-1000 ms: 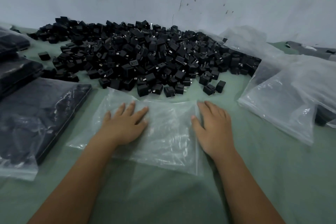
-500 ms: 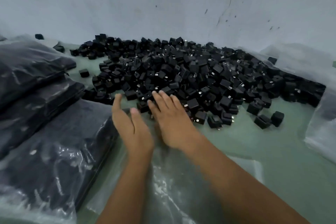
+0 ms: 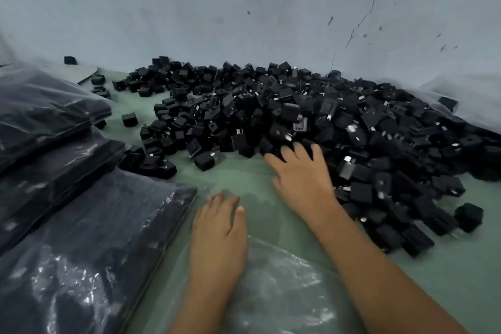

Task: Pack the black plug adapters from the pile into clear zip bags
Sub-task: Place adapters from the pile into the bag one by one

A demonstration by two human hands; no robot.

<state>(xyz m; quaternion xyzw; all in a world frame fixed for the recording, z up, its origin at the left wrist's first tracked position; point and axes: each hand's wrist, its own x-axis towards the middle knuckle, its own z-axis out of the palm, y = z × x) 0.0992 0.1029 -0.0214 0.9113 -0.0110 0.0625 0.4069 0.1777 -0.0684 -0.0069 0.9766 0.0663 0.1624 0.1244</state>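
Adapters (image 3: 311, 116), small black cubes with metal prongs glinting here and there, lie heaped in a broad pile across the far and right part of a green table (image 3: 238, 171), up against a pale cracked wall (image 3: 244, 8). A few strays sit apart on the left, one (image 3: 129, 119) alone between the pile and the filled bags.

At the near edge of the pile the right hand (image 3: 301, 176) reaches in, palm down, fingers spread and bent a little, their tips touching the nearest adapters (whether it has hold of any I cannot tell, since the tips are partly sunk among them and blurred). Its forearm runs back to the near right corner.

Nearer and to the left, the left hand (image 3: 219, 228) lies flat, palm down, fingers straight and close together, holding nothing. It rests on the far end of a clear bag (image 3: 279, 287), which lies flat and crumpled on the table between the two forearms; no adapters show inside it.

Along the left side lie filled bags (image 3: 67, 238), dark with adapters under shiny plastic, one after another from near to far, the nearest just beside the left hand. On the far right, more clear plastic (image 3: 466, 95) rises against the wall, touching the edge of the pile.
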